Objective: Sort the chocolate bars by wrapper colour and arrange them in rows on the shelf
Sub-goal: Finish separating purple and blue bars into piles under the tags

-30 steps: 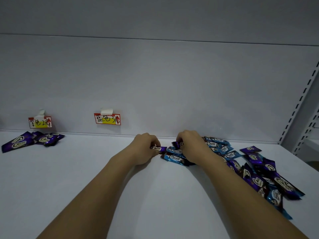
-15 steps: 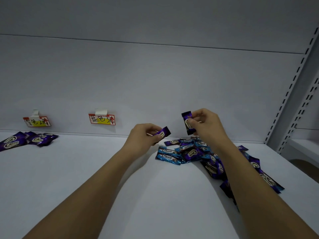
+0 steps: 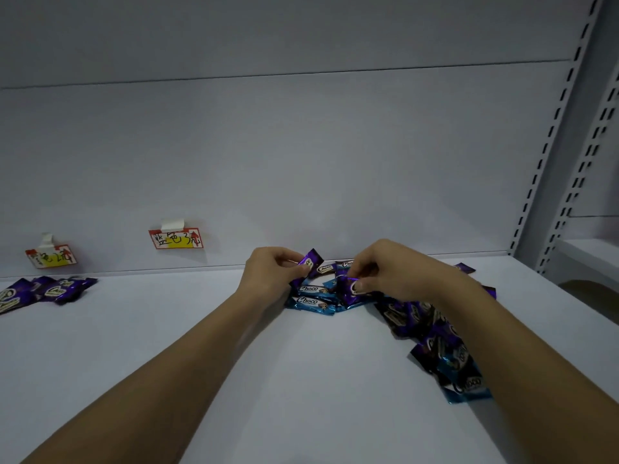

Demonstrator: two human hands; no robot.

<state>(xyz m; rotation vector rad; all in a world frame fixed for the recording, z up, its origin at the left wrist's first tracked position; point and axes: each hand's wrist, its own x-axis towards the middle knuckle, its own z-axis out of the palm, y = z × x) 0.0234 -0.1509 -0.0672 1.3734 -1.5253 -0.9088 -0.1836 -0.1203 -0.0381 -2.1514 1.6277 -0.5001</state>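
Left hand [image 3: 273, 276] pinches purple bar [image 3: 310, 264]; right hand [image 3: 395, 272] grips another purple bar [image 3: 350, 289] over mixed pile [image 3: 418, 316].

Both forearms enter from the lower edge of the head view and converge toward the rear edge of the shelf [image 3: 167, 363]. The left hand [image 3: 273, 276] is raised just above the shelf surface, fingers curled, thumb and fingertips pinching a purple bar [image 3: 310, 264] that is tilted upward to the right. The right hand [image 3: 388, 272] is palm-down, knuckles uppermost, fingers curled downward; its thumb and forefinger pinch a second purple bar [image 3: 350, 291]. The two hands are near each other but apart.
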